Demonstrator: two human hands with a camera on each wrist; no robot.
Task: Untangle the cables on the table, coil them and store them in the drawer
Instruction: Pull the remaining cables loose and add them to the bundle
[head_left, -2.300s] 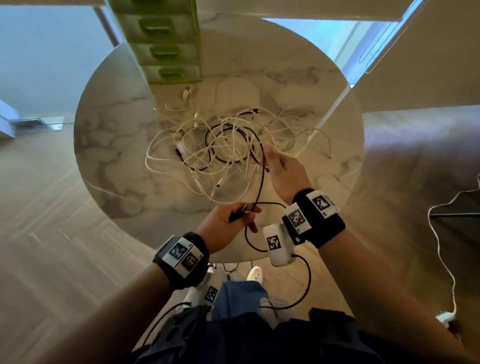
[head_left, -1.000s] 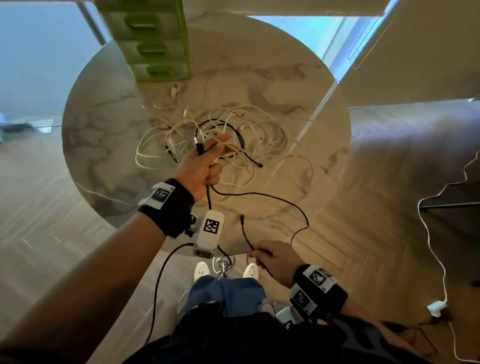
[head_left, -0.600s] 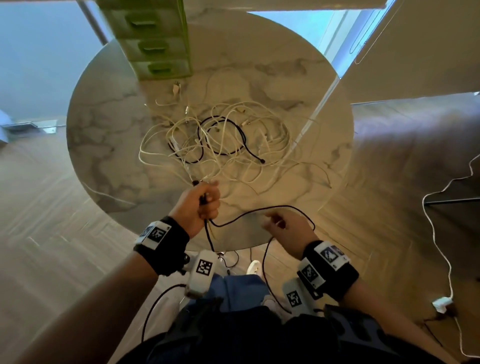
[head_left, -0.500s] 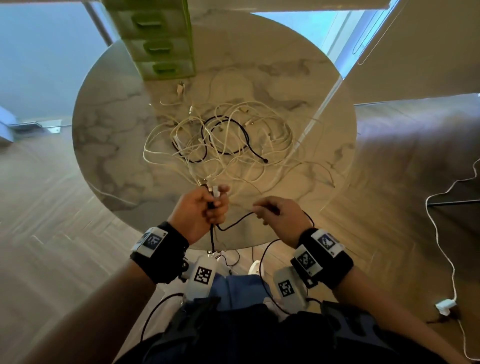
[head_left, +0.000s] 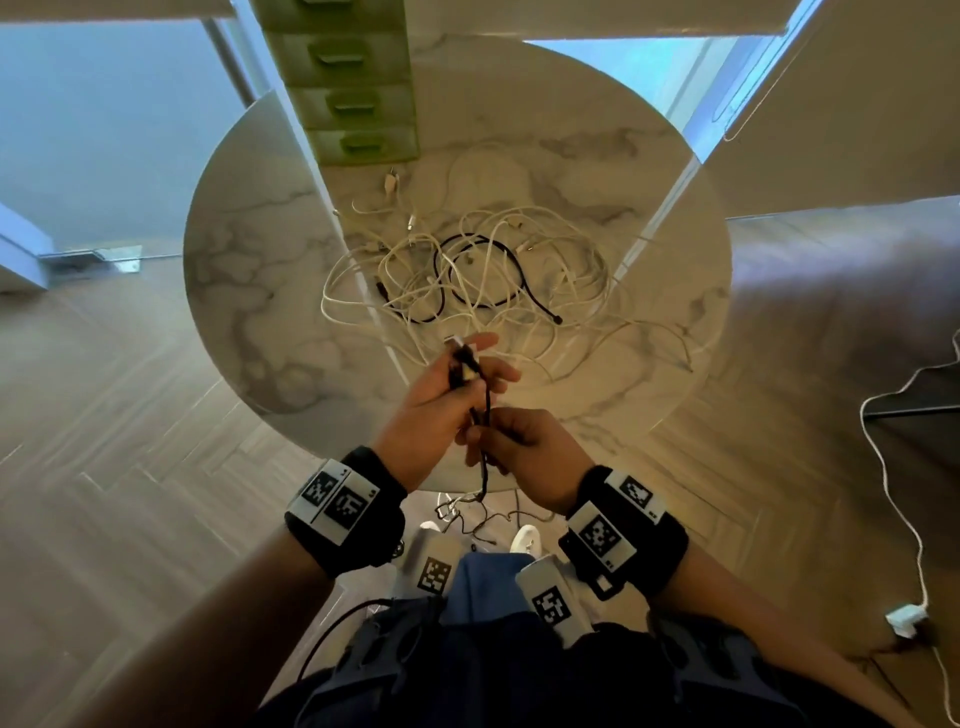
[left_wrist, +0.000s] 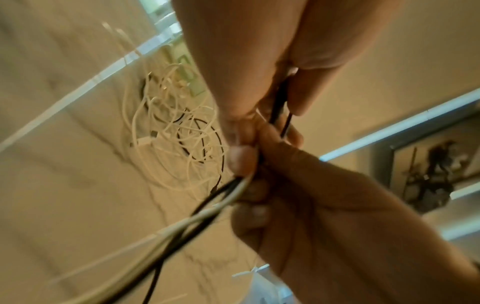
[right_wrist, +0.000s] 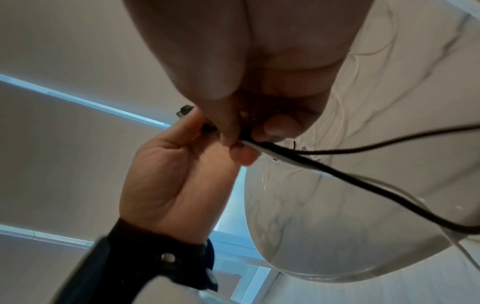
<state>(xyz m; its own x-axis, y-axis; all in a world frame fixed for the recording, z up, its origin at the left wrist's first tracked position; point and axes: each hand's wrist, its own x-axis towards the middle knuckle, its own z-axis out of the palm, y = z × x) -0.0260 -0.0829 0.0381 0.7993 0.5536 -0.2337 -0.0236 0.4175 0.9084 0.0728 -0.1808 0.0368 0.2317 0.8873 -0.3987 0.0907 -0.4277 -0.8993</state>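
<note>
A black cable (head_left: 487, 410) is folded between my two hands above the table's near edge. My left hand (head_left: 470, 371) pinches its plug ends (head_left: 460, 364) between thumb and fingers. Just below it, my right hand (head_left: 493, 439) grips the doubled strands, and the rest of the cable hangs down past the table edge. The left wrist view shows the black strands (left_wrist: 276, 107) in my left fingers, with my right hand (left_wrist: 306, 195) against them. In the right wrist view a pale strand leaves the grip alongside the black cable (right_wrist: 363, 181). The tangle of white and black cables (head_left: 467, 280) lies mid-table.
A green drawer unit (head_left: 353, 93) stands at the round marble table's (head_left: 249, 291) far edge, with its drawers closed. A loose white plug (head_left: 390, 182) lies just in front of it. On the wooden floor to the right runs a white cord with a charger (head_left: 906, 618).
My left hand pulled back from the tangle to the near edge with the black cable's end. My right hand came up from below the table and met it, folding the cable between them.
</note>
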